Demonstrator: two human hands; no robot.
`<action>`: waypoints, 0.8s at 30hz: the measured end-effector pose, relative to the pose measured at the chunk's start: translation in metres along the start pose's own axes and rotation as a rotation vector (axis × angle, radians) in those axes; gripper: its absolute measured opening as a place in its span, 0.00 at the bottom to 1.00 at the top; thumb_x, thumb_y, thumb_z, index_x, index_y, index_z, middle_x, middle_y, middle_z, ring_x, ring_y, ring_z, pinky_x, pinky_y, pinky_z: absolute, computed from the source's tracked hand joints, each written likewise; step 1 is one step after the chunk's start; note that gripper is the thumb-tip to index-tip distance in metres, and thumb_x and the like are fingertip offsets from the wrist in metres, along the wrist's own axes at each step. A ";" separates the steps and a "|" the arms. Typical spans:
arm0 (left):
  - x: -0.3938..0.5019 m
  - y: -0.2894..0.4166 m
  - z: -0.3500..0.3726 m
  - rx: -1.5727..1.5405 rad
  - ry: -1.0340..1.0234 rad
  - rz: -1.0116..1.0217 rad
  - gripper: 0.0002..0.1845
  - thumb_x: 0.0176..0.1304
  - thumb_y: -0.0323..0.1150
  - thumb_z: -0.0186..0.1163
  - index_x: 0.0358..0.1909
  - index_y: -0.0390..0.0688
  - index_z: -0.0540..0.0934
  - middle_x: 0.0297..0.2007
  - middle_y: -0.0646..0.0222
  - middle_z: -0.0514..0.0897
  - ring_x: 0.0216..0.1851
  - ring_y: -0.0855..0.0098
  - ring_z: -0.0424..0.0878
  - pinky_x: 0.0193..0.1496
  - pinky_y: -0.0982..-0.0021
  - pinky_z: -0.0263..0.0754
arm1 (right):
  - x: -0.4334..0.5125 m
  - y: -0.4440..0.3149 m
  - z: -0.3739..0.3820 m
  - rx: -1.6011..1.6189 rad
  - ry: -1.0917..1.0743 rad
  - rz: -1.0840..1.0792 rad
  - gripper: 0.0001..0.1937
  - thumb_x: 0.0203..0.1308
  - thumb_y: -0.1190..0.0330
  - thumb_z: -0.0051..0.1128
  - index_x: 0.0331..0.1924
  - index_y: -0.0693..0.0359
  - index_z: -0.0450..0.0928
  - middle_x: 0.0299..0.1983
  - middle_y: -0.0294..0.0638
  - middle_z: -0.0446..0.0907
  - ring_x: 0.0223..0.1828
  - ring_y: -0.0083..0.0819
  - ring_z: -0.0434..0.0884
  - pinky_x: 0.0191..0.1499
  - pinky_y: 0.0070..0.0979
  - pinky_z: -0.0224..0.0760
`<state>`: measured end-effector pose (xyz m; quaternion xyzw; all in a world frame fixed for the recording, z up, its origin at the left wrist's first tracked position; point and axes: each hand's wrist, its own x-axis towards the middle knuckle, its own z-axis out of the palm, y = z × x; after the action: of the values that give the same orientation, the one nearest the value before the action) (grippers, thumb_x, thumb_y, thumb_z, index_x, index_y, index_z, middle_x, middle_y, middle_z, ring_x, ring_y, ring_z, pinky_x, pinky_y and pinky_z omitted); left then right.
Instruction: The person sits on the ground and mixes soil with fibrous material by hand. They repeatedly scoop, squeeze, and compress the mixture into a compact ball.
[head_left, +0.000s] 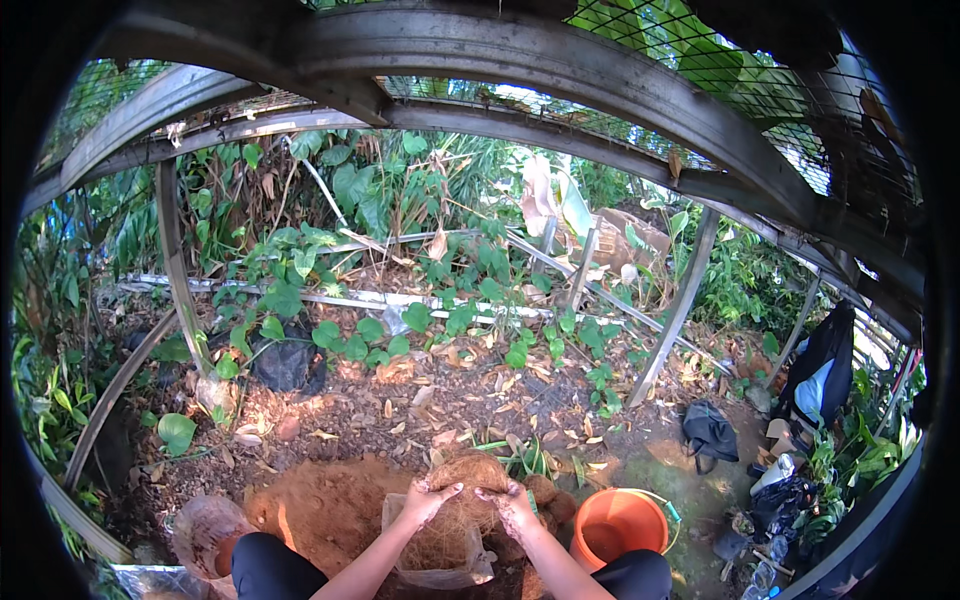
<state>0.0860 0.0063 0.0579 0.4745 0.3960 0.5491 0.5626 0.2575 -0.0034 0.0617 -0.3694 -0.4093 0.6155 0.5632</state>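
Both my hands hold a clump of brown coconut fibre (469, 471) in front of me. My left hand (431, 501) grips its left side and my right hand (510, 506) its right side, thumbs towards each other; both are smeared with soil. Just below the clump lies a clear plastic bag (476, 562) with loose fibre (435, 544) in it. Several round brown clumps (555, 504) rest on the ground right of my right hand. An orange bucket (621, 529) with a wire handle stands near my right knee.
A heap of reddish-brown soil (330, 499) lies left of my hands, beside a dirty translucent container (210, 532). A black bag (709, 431) lies farther right. Metal posts (675, 307) and overhead beams (525, 45) frame the spot, with leaf litter and vines beyond.
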 end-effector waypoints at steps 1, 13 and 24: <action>0.001 0.003 -0.004 0.042 0.041 -0.041 0.22 0.49 0.27 0.67 0.47 0.39 0.75 0.43 0.69 0.80 0.40 0.75 0.77 0.44 0.73 0.72 | 0.001 -0.003 -0.003 0.020 0.012 0.049 0.18 0.45 0.79 0.63 0.44 0.68 0.75 0.38 0.41 0.79 0.38 0.27 0.79 0.41 0.23 0.73; -0.023 -0.008 -0.008 -0.176 0.169 -0.078 0.17 0.51 0.31 0.66 0.43 0.38 0.78 0.39 0.70 0.82 0.42 0.76 0.77 0.46 0.73 0.72 | -0.008 0.002 -0.004 -0.164 -0.283 0.268 0.28 0.49 0.69 0.63 0.55 0.65 0.66 0.46 0.37 0.76 0.45 0.29 0.76 0.46 0.26 0.70; -0.034 -0.005 -0.019 -0.261 0.200 -0.351 0.18 0.55 0.34 0.63 0.47 0.41 0.76 0.42 0.72 0.80 0.44 0.78 0.75 0.46 0.75 0.69 | -0.014 -0.033 0.009 0.030 -0.186 0.322 0.21 0.49 0.74 0.63 0.48 0.67 0.71 0.41 0.38 0.78 0.40 0.25 0.78 0.43 0.20 0.69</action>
<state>0.0663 -0.0250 0.0463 0.2649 0.4521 0.5335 0.6639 0.2635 -0.0175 0.0959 -0.3630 -0.3860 0.7353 0.4226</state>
